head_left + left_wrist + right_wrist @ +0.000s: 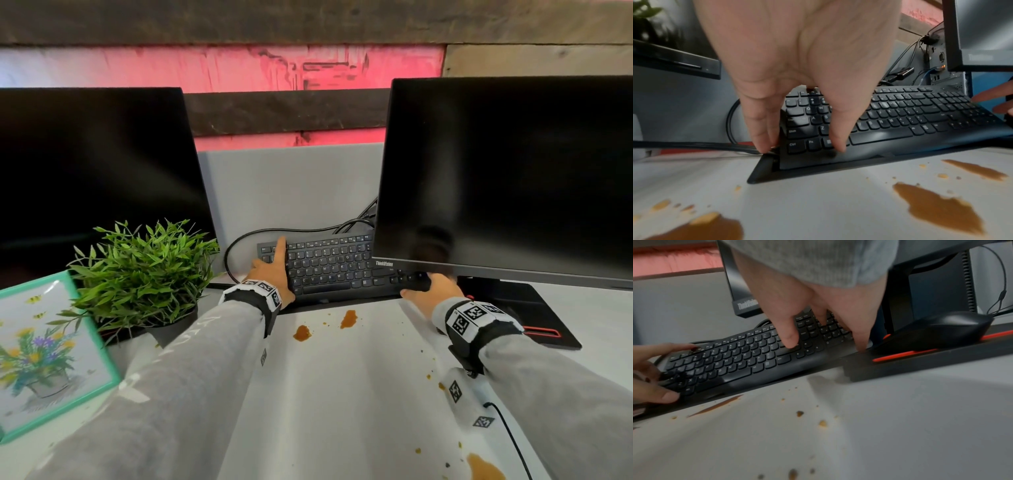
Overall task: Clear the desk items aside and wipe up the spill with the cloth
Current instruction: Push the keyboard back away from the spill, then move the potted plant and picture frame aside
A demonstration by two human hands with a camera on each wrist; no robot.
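Keyboard (329, 265): at rear of surface (342, 394) between two monitors, long axis left-right, spacebar edge facing wearer | left hand (274, 270): gripping left end, thumb on front edge | right hand (430, 291): gripping right end | brown spill (302, 333): just in front, patches apart.

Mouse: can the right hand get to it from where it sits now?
Probably yes. The right hand grips the keyboard's right end; the mouse sits just right of it, uncovered.

Light grey knit sleeves (191, 370) on both arms, black wrist straps (479, 325) carrying black-and-white square marker tags.
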